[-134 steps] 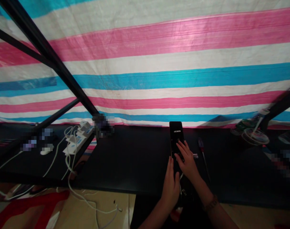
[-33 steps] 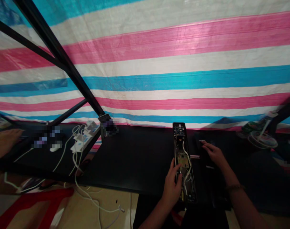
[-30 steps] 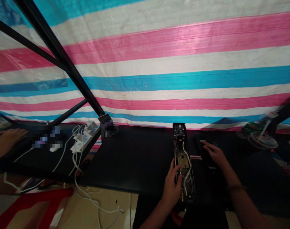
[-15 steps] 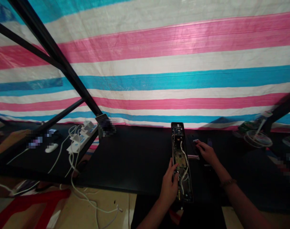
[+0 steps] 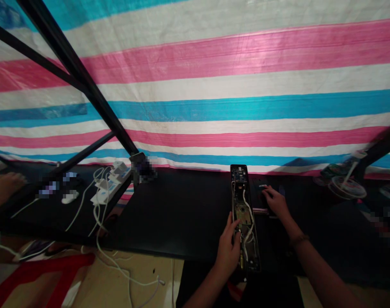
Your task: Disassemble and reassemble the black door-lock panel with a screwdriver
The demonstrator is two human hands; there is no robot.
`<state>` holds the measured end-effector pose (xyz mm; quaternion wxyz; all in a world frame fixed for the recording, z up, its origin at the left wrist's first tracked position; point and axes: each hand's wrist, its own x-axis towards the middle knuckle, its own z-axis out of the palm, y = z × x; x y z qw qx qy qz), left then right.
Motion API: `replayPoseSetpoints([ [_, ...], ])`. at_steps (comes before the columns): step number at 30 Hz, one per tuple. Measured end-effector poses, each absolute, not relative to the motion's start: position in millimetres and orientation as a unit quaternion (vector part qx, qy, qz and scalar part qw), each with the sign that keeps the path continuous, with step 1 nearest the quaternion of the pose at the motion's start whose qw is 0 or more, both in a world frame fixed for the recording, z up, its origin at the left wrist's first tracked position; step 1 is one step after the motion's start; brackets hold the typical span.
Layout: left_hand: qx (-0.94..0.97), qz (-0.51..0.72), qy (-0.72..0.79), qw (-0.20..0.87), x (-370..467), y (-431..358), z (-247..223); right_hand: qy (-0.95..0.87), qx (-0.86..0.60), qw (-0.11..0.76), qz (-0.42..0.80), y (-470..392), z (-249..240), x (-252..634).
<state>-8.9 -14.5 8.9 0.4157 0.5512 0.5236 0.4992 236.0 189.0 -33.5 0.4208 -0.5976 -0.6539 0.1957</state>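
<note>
while the left hand (image 5: 228, 248) stays clamped on the opened panel (image 5: 243, 218), the right hand (image 5: 275, 202) has moved right of it; fingers loosely spread on a dark part (image 5: 262, 192).

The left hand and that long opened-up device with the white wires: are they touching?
Touching. In the head view the left hand lies against the left edge of the opened device, fingers curled over its rim.
</note>
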Motion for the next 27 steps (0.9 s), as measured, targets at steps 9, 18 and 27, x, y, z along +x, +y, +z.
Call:
replayPoseSetpoints([
  [9, 0.553, 0.501, 0.517, 0.419, -10, -16, 8, -0.654, -0.688, 0.312, -0.033, 130, -34, 281],
  [18, 0.55, 0.503, 0.516, 0.421, -8, -15, 5, -0.633, -0.733, 0.246, 0.039, 112, -30, 287],
  [27, 0.538, 0.507, 0.518, 0.43, -9, -15, 8, -0.657, -0.738, 0.155, -0.016, 113, -31, 281],
])
